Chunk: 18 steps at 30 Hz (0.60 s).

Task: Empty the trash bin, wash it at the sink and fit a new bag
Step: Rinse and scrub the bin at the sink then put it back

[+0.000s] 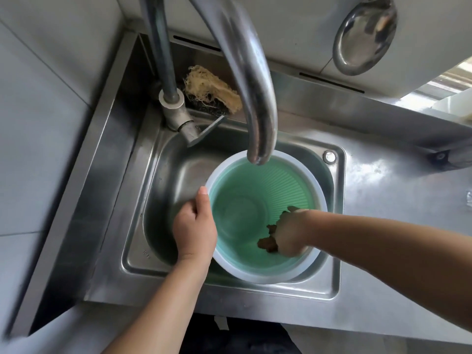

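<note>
A round green trash bin (pixel 255 200) with a white rim stands upright in the steel sink (pixel 163 180), under the curved faucet spout (pixel 255 98). My left hand (pixel 195 226) grips the bin's left rim from outside, thumb along the edge. My right hand (pixel 288 233) reaches inside the bin against its right inner wall, closed on a brown scrubbing pad (pixel 268 244) that shows below the fingers. No water stream is visible from the spout.
A straw-coloured loofah scrubber (pixel 212 90) lies on a dark pad on the ledge behind the tap base (pixel 176 108). A metal ladle (pixel 365 37) hangs on the wall at upper right. Steel counter (pixel 396 195) extends to the right of the sink.
</note>
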Tool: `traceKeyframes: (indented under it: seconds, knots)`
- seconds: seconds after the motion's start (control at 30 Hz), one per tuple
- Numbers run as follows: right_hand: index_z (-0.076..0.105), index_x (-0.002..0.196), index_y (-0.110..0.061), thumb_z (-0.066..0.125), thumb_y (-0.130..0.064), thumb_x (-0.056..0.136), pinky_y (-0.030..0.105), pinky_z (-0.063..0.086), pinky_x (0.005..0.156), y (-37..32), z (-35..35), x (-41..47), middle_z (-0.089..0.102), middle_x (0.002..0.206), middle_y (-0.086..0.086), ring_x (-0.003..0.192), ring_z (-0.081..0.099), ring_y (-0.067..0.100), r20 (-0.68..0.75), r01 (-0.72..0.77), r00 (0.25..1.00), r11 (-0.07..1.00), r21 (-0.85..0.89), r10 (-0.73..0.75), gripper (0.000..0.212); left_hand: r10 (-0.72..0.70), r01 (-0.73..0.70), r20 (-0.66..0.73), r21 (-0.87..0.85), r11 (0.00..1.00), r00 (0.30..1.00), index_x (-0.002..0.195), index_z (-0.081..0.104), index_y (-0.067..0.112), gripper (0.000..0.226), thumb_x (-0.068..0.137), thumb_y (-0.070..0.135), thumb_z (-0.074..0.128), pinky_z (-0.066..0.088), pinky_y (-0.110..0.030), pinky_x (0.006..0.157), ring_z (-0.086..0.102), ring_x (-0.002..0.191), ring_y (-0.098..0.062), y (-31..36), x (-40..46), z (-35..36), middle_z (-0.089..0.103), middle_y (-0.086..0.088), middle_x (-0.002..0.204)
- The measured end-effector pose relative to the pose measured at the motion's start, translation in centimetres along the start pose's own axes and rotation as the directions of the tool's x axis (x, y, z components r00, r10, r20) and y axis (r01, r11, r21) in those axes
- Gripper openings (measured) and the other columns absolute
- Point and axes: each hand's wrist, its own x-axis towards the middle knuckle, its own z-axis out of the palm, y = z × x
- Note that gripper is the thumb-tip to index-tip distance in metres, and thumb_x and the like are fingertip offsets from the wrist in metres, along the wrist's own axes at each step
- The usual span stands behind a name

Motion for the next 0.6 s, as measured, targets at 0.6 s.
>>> traceKeyframes:
  seconds: [0.6]
  knots:
    - [0.011, 0.158, -0.025, 0.024, -0.044, 0.099, 0.059, -0.014, 0.116, 2.9, -2.2, 2.1, 0.003, 0.166, 0.014, 0.149, -0.013, 0.042, -0.363, -0.350, 0.926, 0.602, -0.718, 0.107, 0.063, 0.037, -0.038, 0.025, 0.011, 0.999, 0.999, 0.051, 0.047, 0.018, 0.059, 0.097, 0.056, 0.048, 0.038, -0.034, 0.056, 0.041, 0.050, -0.019, 0.4, 1.0, 0.1, 0.044, 0.006, 0.044]
